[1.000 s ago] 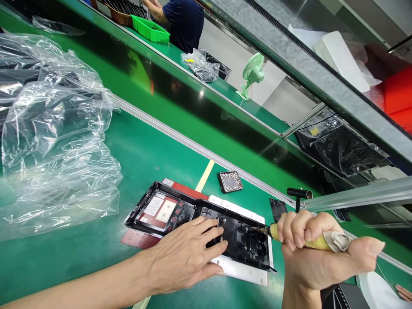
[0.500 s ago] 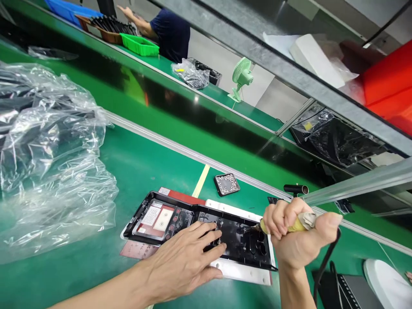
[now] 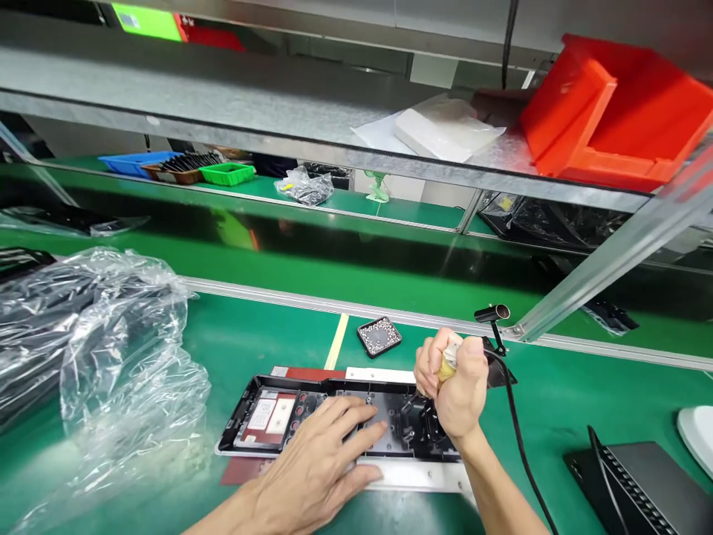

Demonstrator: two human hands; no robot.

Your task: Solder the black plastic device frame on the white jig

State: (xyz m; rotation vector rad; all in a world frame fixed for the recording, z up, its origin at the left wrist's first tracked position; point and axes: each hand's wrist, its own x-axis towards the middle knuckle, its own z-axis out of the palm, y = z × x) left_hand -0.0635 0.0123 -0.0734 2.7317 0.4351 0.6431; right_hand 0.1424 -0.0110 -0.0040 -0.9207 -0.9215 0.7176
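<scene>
A long black plastic housing lies open side up on a white-and-red fixture, with a labelled window at its left end. My left hand rests across its middle, fingers spread with the tips touching the inside. My right hand is wrapped around the yellow, taped handle of a corded soldering iron, over the housing's right part. The iron's tip is hidden behind my fist. Behind the housing stands a small black tray of tiny metal parts.
Clear plastic bags with dark pieces cover the left. At the right are a tube-shaped iron holder, a black cord, a black panel and a white round object. Overhead, a metal shelf carries a red bin.
The camera view has levelled and shifted, bringing the shelf into fuller view. My right fist has become more upright over the housing, hiding the iron's tip. My left hand stays on the housing.
</scene>
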